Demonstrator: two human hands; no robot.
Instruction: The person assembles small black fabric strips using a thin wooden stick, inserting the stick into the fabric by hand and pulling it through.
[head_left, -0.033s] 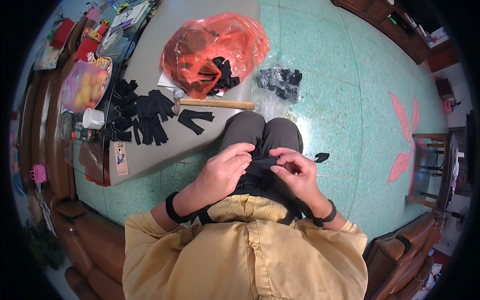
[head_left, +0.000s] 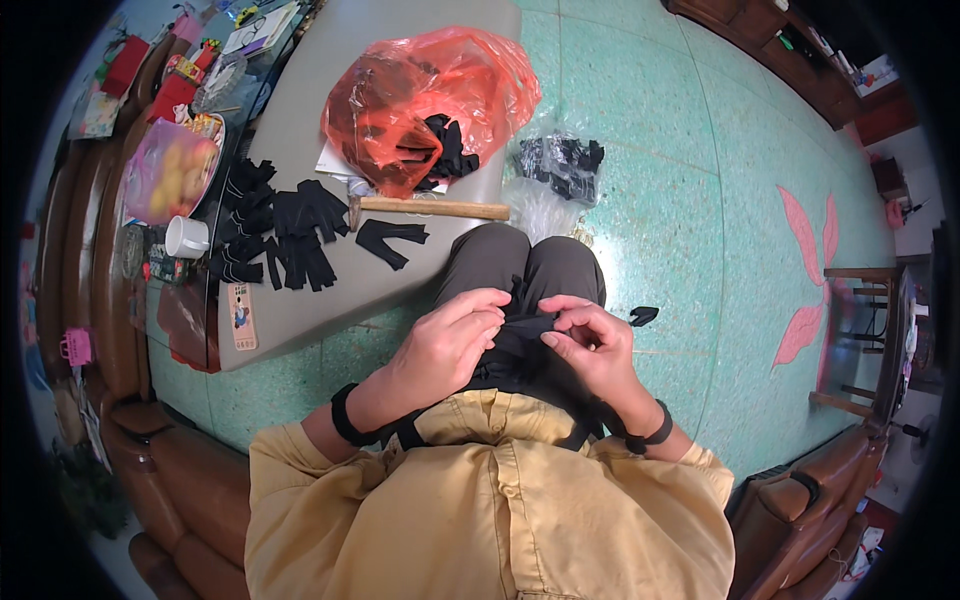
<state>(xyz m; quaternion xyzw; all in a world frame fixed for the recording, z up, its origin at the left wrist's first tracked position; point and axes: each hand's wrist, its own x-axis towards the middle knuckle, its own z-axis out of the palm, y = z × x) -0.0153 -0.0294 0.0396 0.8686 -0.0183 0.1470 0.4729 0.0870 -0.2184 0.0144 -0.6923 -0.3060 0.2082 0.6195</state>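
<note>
Over my lap, a strip of black fabric (head_left: 527, 326) spans the gap between my two hands. My left hand (head_left: 448, 342) pinches its left end, the fingers curled together. The other end is in the thumb and fingers of my right hand (head_left: 597, 350). Against my dark trousers the outline of the fabric is hard to make out. Left of my knees, several cut black fabric pieces (head_left: 305, 215) are heaped on a grey bench top (head_left: 330, 285). A single forked black piece (head_left: 390, 240) lies apart from the heap, beside a wooden-handled hammer (head_left: 440, 207).
A red plastic bag (head_left: 480, 75) holding black pieces sits farther back on the bench. On the green floor (head_left: 660, 220) are a clear bag of black pieces (head_left: 560, 165) and a small black scrap (head_left: 644, 316). A white mug (head_left: 187, 238) and patterned phone (head_left: 241, 316) are at left.
</note>
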